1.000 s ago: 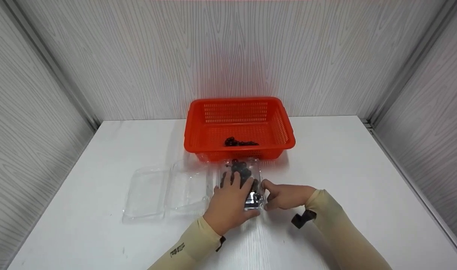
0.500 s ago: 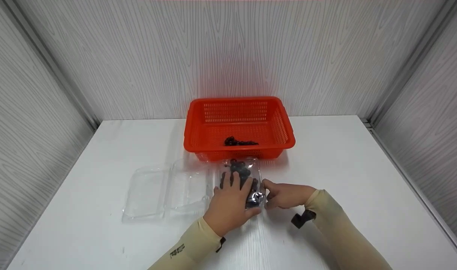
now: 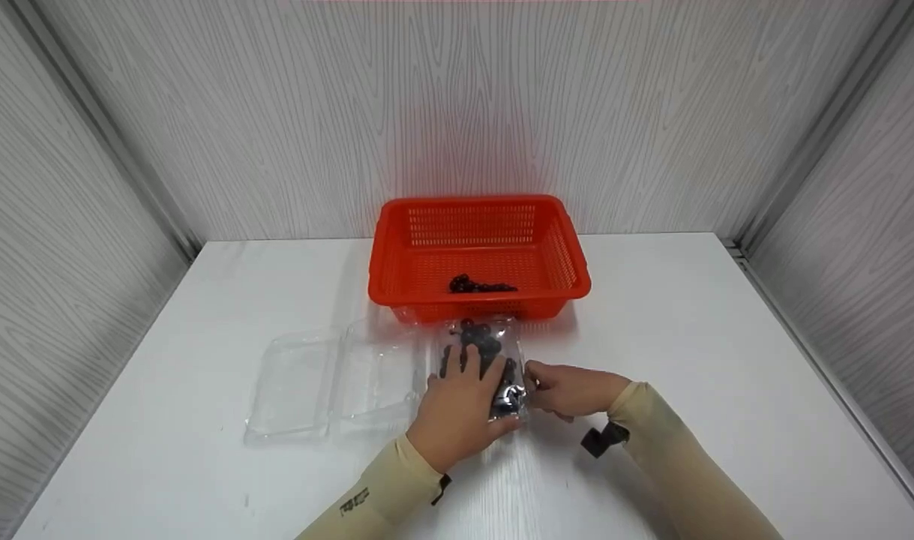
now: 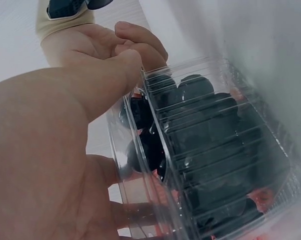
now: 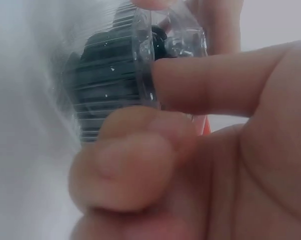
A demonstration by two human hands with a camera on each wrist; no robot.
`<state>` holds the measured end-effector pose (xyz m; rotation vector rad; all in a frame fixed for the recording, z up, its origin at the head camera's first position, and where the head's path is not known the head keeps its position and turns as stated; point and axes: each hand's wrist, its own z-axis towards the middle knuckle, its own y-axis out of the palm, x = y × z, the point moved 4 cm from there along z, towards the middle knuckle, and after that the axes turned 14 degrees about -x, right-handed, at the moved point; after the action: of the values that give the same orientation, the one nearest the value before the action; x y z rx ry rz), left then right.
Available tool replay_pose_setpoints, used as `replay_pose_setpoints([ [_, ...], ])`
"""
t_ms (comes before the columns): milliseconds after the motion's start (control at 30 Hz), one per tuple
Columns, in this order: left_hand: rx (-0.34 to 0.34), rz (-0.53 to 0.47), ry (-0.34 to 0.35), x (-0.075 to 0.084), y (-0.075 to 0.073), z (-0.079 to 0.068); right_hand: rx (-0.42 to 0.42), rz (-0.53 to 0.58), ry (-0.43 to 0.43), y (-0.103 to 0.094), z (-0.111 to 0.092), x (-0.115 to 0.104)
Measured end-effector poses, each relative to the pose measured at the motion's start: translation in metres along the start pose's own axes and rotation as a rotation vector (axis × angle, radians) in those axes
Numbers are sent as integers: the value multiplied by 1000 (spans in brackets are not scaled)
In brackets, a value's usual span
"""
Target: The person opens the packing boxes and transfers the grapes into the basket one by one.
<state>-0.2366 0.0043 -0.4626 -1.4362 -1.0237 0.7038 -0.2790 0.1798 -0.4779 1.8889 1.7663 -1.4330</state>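
A clear plastic clamshell box (image 3: pixel 510 341) with dark grapes (image 3: pixel 483 343) inside lies before the red basket. Over its lid my left hand (image 3: pixel 457 412) rests with fingers spread, the thumb by the near edge. At the box's right side my right hand (image 3: pixel 573 390) has its fingers curled and pinches the rim. In the right wrist view, a straight digit (image 5: pixel 205 80) presses on the rim, while bent fingers (image 5: pixel 135 160) sit against the ridged side wall. The left wrist view shows the box (image 4: pixel 225 145) close up, with grapes behind its ribbed side.
The red basket (image 3: pixel 479 296) stands behind the box and holds a small dark bunch of grapes (image 3: pixel 480 286). Left of the box lies an opened clear plastic container (image 3: pixel 295 382) on the white table (image 3: pixel 164 450). Pale wood-grain panels (image 3: pixel 277 112) enclose the back and sides.
The right hand's fingers have curled in, and its lower fingertip has drawn back to the right from the box edge. The left hand and the box have barely moved.
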Motion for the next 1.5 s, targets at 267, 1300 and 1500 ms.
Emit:
replay_pose_setpoints([
  [267,30,33,-8,-3,2,-1,121,-106,-44,-2,5,-3],
  [1300,92,42,-16,1,3,-2,53,-133,31,2,2,-2],
  [1500,67,29,-35,1,6,2,42,-118,2,1,1,-2],
])
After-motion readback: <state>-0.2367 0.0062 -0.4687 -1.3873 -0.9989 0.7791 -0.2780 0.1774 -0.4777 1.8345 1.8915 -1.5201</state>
